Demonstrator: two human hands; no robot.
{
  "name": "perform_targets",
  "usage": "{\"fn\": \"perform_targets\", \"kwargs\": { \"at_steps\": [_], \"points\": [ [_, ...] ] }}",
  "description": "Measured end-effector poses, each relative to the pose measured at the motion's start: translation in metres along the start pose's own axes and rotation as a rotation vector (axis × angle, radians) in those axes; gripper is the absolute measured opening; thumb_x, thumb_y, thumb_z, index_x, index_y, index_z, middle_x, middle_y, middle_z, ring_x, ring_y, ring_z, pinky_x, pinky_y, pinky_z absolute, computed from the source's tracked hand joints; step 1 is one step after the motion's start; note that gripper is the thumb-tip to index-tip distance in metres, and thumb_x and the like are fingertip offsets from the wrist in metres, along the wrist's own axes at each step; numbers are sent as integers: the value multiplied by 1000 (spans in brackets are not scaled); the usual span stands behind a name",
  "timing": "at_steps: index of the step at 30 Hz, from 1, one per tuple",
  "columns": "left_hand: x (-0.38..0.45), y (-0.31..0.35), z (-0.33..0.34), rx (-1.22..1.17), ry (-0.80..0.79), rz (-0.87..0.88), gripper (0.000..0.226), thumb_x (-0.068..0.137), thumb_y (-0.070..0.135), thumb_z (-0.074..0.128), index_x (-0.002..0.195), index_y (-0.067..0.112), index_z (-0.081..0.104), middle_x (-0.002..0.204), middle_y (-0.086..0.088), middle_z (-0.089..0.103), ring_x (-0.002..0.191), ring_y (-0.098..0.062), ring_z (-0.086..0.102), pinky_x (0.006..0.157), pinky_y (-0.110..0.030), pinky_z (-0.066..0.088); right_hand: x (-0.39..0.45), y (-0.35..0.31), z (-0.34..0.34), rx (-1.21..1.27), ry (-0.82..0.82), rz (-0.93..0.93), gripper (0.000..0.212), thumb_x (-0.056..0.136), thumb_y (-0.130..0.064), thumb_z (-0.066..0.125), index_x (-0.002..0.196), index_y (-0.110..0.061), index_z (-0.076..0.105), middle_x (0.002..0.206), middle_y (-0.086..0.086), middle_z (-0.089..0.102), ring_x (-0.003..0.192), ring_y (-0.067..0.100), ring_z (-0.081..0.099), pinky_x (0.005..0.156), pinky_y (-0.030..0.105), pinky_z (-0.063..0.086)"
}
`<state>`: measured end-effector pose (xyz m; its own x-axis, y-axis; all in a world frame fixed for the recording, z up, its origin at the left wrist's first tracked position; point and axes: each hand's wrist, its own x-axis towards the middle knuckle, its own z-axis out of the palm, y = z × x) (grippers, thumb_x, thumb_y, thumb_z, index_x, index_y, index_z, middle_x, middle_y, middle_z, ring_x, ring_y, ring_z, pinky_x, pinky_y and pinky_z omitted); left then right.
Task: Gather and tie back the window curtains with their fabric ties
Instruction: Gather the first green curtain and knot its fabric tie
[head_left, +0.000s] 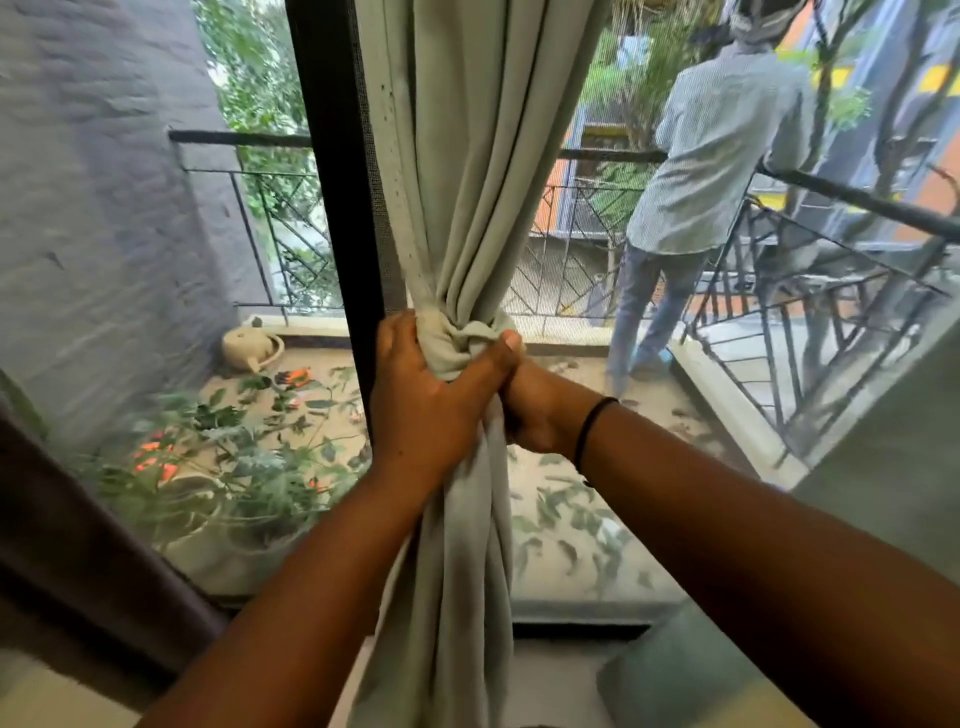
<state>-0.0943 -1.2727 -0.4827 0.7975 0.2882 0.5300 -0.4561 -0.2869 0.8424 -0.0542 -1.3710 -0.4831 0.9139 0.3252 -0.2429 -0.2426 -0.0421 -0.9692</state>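
Note:
A pale grey-green curtain (467, 156) hangs in front of the window, gathered into a narrow bundle at mid-height. A fabric tie (462, 335) of the same cloth wraps the bundle there in a bunched knot. My left hand (426, 405) grips the gathered curtain and the tie from the left, with the thumb across the front. Just below the knot, my right hand (535, 410) grips the curtain from the right; its fingers are hidden behind the cloth. A black band circles the right wrist.
A dark window frame post (337, 208) stands just left of the curtain. Behind the glass is a balcony with potted plants (234, 467), fallen leaves, a metal railing (831, 249) and a person (701, 182) standing with their back turned. A dark curtain (78, 545) hangs at the far left.

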Motion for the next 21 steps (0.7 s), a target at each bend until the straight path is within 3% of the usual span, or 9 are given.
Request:
{"fn": "perform_targets", "kwargs": {
  "at_steps": [4, 7, 9, 12, 15, 18, 21],
  "points": [
    [3, -1, -13, -122, -16, -42, 26, 63, 52, 72, 77, 35, 59, 85, 6, 68, 80, -10, 67, 77, -39, 56, -10, 28, 17, -1, 154, -9, 63, 74, -73, 46, 109, -26, 67, 108, 1, 72, 108, 26, 63, 102, 51, 44],
    [7, -3, -16, -167, -94, -66, 33, 61, 52, 73, 81, 32, 58, 84, 8, 67, 79, -9, 66, 77, -35, 56, -33, 44, 25, 11, 234, -111, 60, 86, -74, 28, 93, -31, 69, 92, -9, 73, 90, 7, 68, 86, 33, 54],
    [0, -6, -21, -135, -212, -35, 44, 58, 56, 74, 91, 36, 53, 94, 9, 65, 86, -5, 63, 78, -25, 53, -55, 61, 26, 22, 241, -221, 54, 88, -69, 24, 93, -34, 65, 92, -13, 70, 86, -1, 66, 80, 22, 54],
    [-34, -24, -35, -117, -386, -106, 58, 58, 58, 75, 105, 44, 45, 111, 12, 61, 97, 3, 62, 82, -19, 52, -80, 91, 25, -79, 235, -354, 37, 81, -61, 47, 108, -37, 57, 115, -8, 65, 104, 1, 63, 88, 23, 51],
    [-90, -55, -56, -67, -440, -226, 66, 62, 63, 71, 118, 42, 42, 116, 15, 57, 103, 0, 61, 81, -20, 52, -98, 118, 17, -167, 258, -369, 28, 83, -43, 62, 109, -42, 52, 112, -15, 64, 101, -2, 63, 86, 23, 54],
    [-141, -75, -70, 41, -433, -306, 73, 69, 58, 74, 126, 40, 32, 119, 22, 48, 105, 4, 54, 81, -20, 51, -113, 139, 10, -232, 318, -373, 28, 90, -39, 57, 116, -43, 49, 117, -16, 62, 108, -2, 59, 96, 30, 50],
    [-176, -96, -75, 153, -429, -309, 63, 73, 52, 68, 125, 35, 38, 116, 20, 50, 102, 8, 54, 83, -27, 53, -125, 171, 8, -237, 343, -323, 40, 92, -50, 49, 128, -31, 50, 126, -11, 60, 119, 5, 54, 104, 38, 44]
  ]
}}
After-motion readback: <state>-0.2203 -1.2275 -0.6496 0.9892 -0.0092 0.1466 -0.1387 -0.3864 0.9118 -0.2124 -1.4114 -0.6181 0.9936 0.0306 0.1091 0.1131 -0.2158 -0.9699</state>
